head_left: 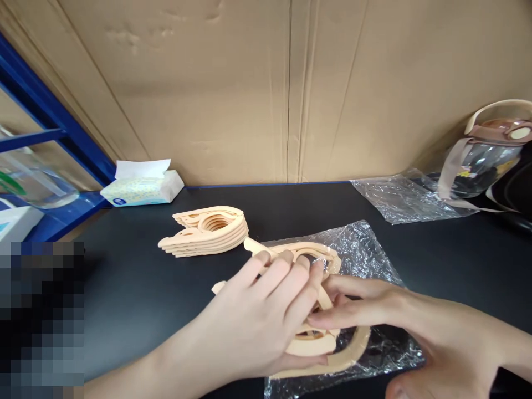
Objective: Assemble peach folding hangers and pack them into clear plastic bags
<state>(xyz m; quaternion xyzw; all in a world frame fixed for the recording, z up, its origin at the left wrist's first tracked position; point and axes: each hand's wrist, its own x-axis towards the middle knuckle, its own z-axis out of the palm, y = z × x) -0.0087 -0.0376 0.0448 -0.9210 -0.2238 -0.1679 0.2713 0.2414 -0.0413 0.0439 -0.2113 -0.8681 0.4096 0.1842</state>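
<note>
Several beige plastic pieces that look like folding clothes hangers (311,344) lie low in the middle of the view, on or partly inside a clear plastic bag (353,244). Across the top of them lies my left hand (270,310), its fingers curled down round the hangers. From the right, my right hand (366,305) grips their edge between thumb and fingers; part of its grip is hidden behind my left hand. Just beyond, a neat pile of the same folded hangers (208,233) rests on the black table (145,299).
A tissue pack (143,185) stands at the back left beside a blue metal frame (75,144). Another clear plastic bag (394,197) lies at the back right, near a strapped water bottle (477,166). A cardboard wall (233,100) closes off the back.
</note>
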